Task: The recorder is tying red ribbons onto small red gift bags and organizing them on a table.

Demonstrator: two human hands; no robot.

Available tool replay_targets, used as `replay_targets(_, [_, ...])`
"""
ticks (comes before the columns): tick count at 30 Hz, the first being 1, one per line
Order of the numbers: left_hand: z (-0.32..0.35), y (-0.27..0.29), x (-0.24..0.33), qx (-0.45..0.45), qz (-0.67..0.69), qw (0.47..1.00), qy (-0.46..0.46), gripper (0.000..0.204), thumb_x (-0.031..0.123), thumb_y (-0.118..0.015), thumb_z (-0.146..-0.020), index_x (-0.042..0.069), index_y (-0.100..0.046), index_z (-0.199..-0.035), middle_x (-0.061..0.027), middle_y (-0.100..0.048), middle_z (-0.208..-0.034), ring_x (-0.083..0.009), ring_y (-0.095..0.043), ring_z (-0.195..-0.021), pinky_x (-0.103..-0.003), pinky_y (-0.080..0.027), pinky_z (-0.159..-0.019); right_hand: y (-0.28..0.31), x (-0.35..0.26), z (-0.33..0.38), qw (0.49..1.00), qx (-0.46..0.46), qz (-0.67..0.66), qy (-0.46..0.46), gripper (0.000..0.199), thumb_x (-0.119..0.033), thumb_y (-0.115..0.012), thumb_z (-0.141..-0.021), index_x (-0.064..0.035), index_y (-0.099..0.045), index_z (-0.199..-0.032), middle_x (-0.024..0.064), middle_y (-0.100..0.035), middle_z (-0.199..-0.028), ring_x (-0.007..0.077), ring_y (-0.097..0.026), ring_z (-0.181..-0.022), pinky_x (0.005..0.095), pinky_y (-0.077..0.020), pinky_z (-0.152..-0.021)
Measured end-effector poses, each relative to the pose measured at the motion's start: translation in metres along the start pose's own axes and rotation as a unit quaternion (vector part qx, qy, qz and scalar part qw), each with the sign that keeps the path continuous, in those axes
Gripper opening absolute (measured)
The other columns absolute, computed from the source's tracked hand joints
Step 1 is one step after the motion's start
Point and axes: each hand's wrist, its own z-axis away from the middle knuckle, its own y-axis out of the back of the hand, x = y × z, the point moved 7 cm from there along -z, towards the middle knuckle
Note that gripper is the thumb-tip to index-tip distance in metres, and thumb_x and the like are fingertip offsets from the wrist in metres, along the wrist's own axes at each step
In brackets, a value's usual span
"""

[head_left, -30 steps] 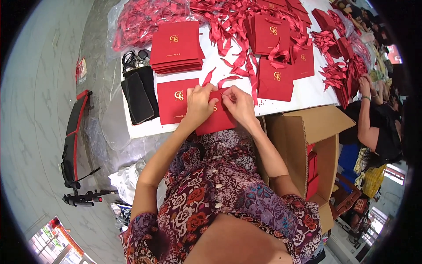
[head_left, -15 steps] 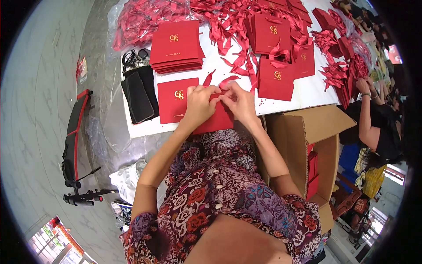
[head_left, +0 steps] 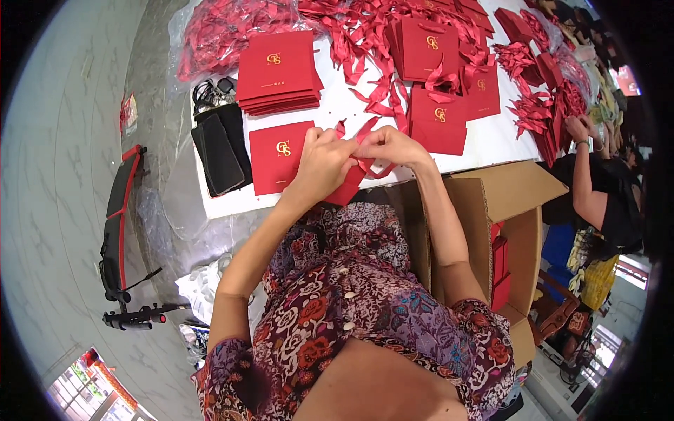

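Red ribbon (head_left: pixel 365 167) pinched between both hands at the near table edge, over a flat red paper bag (head_left: pixel 344 191). Left hand (head_left: pixel 319 158) closed on the ribbon and pressing the bag down; right hand (head_left: pixel 390 144) curled, fingertips nipping the ribbon end. Looks like mid-threading or knotting of a handle. Next move likely calls for a fine pull with both hands, bag kept flat. Beside: another red bag (head_left: pixel 279 156), a stack of bags (head_left: pixel 277 70), black cases (head_left: pixel 221 147), an open cardboard box (head_left: pixel 505 210).
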Motion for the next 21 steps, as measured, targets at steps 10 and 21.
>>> replay_targets(10, [0.000, -0.002, -0.014, -0.030, 0.102, 0.990, 0.094, 0.024, 0.024, -0.084, -0.072, 0.013, -0.068, -0.085, -0.0013, -0.065, -0.077, -0.0206, -0.058, -0.079, -0.035, -0.036, -0.086, 0.036, -0.013, -0.005, 0.919, 0.360, -0.015, 0.159, 0.025, -0.023, -0.074, -0.087, 0.0020, -0.073, -0.086, -0.0024, -0.061, -0.065, 0.0047, -0.052, -0.061, 0.0243, -0.0407, -0.055])
replay_targets(21, [0.002, -0.006, -0.066, -0.003, 0.167, 0.957, 0.236, 0.021, 0.021, -0.080, -0.078, 0.008, -0.072, -0.092, -0.0064, -0.075, -0.083, -0.0190, -0.072, -0.079, -0.028, -0.047, -0.077, -0.005, 0.021, 0.027, 0.958, 0.185, -0.217, -0.037, 0.038, -0.038, -0.059, -0.100, -0.0019, -0.072, -0.103, -0.0067, -0.054, -0.069, 0.0024, -0.044, -0.057, 0.0201, -0.0340, -0.050])
